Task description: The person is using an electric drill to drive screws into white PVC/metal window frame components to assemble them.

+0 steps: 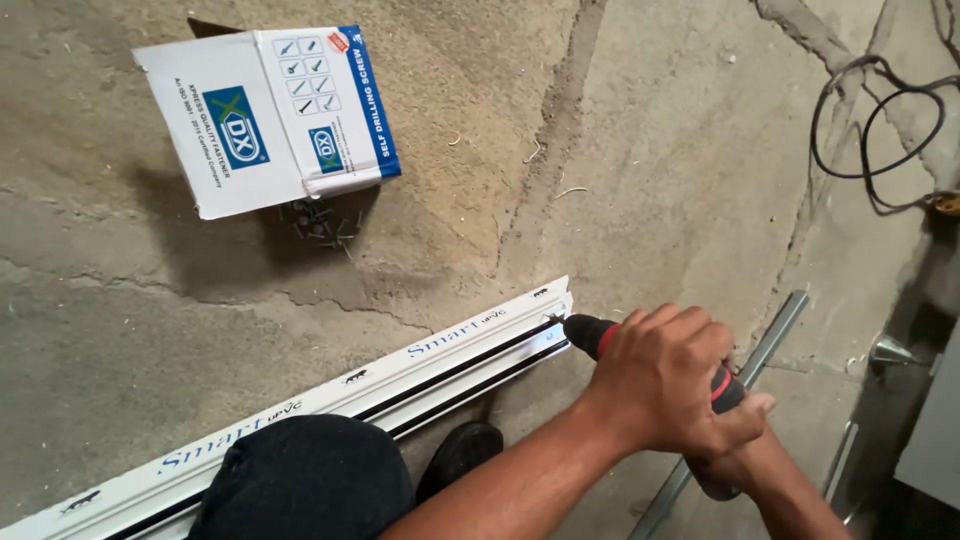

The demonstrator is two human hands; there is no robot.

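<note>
My left hand (660, 385) is clamped over the top of a black and red power drill (592, 336). Below it, my right hand (742, 455) grips the drill's handle and is mostly hidden. The drill's tip touches the right end of a long white plastic profile (400, 375) with black grooves. The profile lies slantwise on the concrete floor (150, 320). My knee in dark trousers (300, 480) and a black shoe (460, 455) rest against the profile's near side.
A white and blue cardboard box (270, 110) lies on its side at the upper left, with several dark screws (320, 225) spilled beside it. A black cable (880, 130) loops at the upper right. A thin metal strip (765, 345) lies right of the drill.
</note>
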